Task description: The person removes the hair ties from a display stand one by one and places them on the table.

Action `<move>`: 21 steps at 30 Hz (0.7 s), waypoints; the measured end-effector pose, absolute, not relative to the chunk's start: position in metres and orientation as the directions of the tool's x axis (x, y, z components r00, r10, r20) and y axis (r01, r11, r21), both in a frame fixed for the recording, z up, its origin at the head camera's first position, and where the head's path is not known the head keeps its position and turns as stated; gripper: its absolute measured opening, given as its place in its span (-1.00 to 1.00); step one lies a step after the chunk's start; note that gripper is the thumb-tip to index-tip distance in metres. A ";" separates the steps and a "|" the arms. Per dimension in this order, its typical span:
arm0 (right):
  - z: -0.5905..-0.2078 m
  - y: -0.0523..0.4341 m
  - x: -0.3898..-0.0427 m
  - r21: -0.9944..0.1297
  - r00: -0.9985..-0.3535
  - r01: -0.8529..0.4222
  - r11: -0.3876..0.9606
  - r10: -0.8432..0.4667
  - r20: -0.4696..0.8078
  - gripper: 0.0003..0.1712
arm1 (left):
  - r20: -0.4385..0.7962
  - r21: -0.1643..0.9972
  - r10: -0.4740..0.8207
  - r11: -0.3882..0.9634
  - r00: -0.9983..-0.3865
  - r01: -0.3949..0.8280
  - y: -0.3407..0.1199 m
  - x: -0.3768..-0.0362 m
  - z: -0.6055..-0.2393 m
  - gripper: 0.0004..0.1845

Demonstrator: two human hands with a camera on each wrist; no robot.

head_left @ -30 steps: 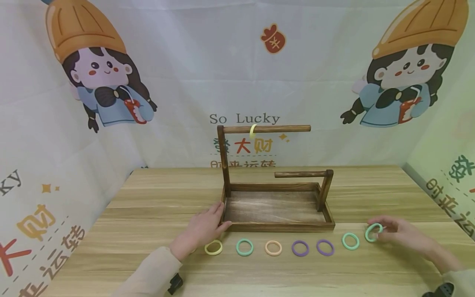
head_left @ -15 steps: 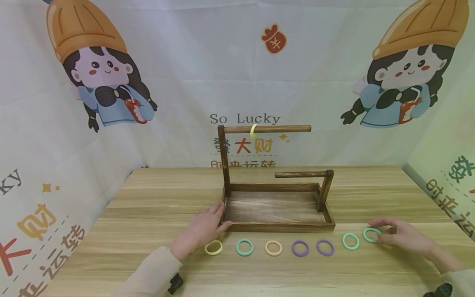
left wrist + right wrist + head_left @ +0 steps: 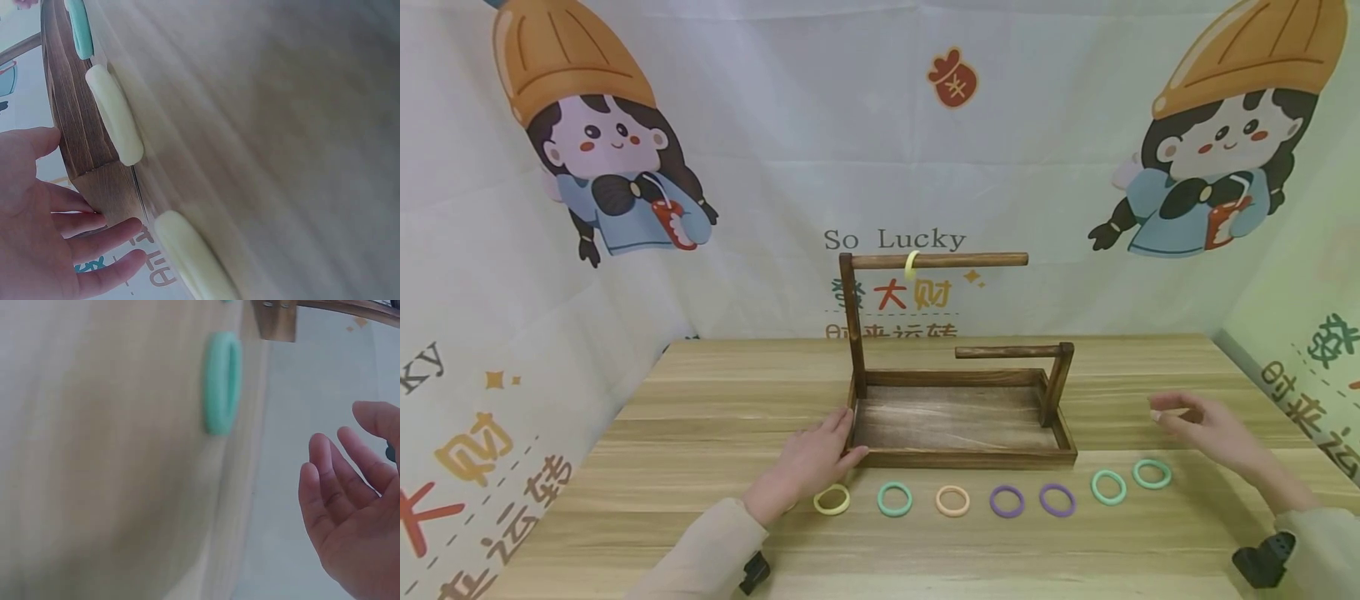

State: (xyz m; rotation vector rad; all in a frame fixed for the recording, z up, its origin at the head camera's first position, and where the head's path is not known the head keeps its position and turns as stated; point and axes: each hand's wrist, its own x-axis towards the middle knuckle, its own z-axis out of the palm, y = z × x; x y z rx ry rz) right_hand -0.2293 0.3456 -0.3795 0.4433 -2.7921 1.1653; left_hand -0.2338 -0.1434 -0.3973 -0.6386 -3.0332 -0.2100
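Note:
My left hand [image 3: 808,467] rests at the left front corner of a dark wooden tray stand [image 3: 962,458], thumb at the front wall and fingers along the left side. Held off the table to the right, my right hand [image 3: 1213,429] has nothing in its relaxed fingers, as the right wrist view [image 3: 356,494] also shows. A mint green ring [image 3: 1152,474] lies flat just below it, beside another green ring [image 3: 1108,487]. The row continues leftward with purple rings [image 3: 1057,500], an orange ring [image 3: 952,502], a green ring [image 3: 895,499] and a yellow ring [image 3: 832,500].
A yellow ring [image 3: 911,265] hangs on the stand's upper bar [image 3: 977,260]. The lower bar [image 3: 1007,352] points left from a short right post. My left wrist partly hides another pale yellow ring [image 3: 194,256]. A printed cloth [image 3: 775,183] stands behind the wooden table [image 3: 715,417].
The right hand lowered the green ring from a tilted pose to flat on the table, let it go, and rose away from it. My left hand stays in place.

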 end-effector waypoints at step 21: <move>-0.331 0.317 -0.300 -0.676 -0.907 -0.409 0.613 -0.189 0.378 -0.58 | 0.073 0.135 0.401 0.903 -0.913 0.407 -0.144 -0.234 -0.397 -0.31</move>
